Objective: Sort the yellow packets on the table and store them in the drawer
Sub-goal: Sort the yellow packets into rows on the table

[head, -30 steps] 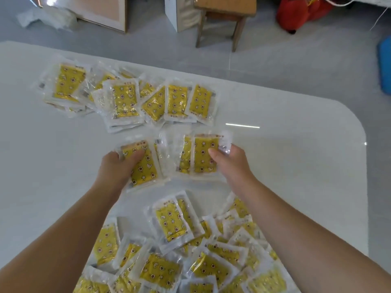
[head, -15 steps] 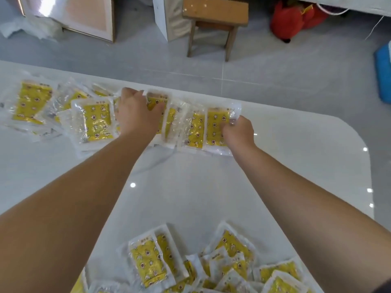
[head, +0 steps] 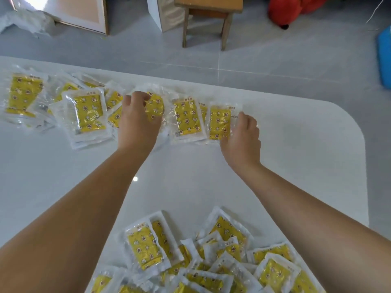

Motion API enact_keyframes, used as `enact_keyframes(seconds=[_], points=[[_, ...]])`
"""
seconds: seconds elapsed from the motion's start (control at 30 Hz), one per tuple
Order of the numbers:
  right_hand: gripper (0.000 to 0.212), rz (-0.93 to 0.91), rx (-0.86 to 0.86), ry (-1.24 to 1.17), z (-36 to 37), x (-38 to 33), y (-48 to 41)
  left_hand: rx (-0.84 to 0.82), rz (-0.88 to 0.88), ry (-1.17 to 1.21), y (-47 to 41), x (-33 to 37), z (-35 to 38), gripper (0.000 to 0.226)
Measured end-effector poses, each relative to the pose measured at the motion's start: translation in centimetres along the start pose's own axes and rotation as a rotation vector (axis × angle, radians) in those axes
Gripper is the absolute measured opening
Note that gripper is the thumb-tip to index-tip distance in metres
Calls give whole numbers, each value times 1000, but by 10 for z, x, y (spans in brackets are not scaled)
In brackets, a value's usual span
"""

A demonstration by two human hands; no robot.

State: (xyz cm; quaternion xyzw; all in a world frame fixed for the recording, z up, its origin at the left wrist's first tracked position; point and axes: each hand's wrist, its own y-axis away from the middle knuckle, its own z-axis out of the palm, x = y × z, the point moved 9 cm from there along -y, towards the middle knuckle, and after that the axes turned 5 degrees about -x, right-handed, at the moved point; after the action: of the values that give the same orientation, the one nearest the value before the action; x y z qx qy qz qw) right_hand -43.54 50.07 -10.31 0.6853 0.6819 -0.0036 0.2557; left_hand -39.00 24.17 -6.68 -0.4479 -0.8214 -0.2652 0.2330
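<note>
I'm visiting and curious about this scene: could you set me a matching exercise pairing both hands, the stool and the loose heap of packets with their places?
Things:
1. left hand
2. right hand
3. stool
4. loose heap

Places:
a. on the floor beyond the table
b. holding the end packet of the far row
c. at the table's near edge
d. holding the middle packet of the far row

Pairs: 1-d, 2-b, 3-a, 4-c
</note>
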Motion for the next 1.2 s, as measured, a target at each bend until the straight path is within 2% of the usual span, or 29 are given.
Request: enact_keyframes(seconds=[0.1,0.2,0.3,0.37,0.47,0.57,0.63,0.73,0.83,0.97,1.03,1.1,1.2], points=[[57,-142,-64,-96,12,-16,52,-143,36,-59,58,-33,-5,32],[49,-235,-262,-159,40,-30,113,-311,-28,-119,124,-91,-10,25],[40,-279,-482,-91,73,-41,172,-434,-76,-210,183,-145,-20,25],[39,-288,-563,-7,92,-48,205,-517,-54,-324,214,-173,-25,29],[47,-187,-541,164,111,-54,234,-587,62,-467,244,-196,-30,39],[69,-7,-437,250,124,-59,238,-529,157,-525,246,-206,-45,51],[75,108,-387,293,131,-60,236,-509,163,-592,240,-215,-57,65],[49,220,-382,288,138,-61,233,-556,50,-727,232,-244,-73,88],[31,189,-424,257,148,-68,237,-601,-62,-873,233,-267,-79,94],[23,167,-423,36,153,-76,246,-602,-178,-806,233,-281,-73,94],[21,165,-419,-94,151,-82,250,-649,-241,-645,231,-287,-67,72],[22,171,-417,-188,148,-87,254,-708,-343,-368,230,-290,-64,44],[21,266,-454,-410,148,-87,262,-706,-364,-142,222,-289,-71,29]])
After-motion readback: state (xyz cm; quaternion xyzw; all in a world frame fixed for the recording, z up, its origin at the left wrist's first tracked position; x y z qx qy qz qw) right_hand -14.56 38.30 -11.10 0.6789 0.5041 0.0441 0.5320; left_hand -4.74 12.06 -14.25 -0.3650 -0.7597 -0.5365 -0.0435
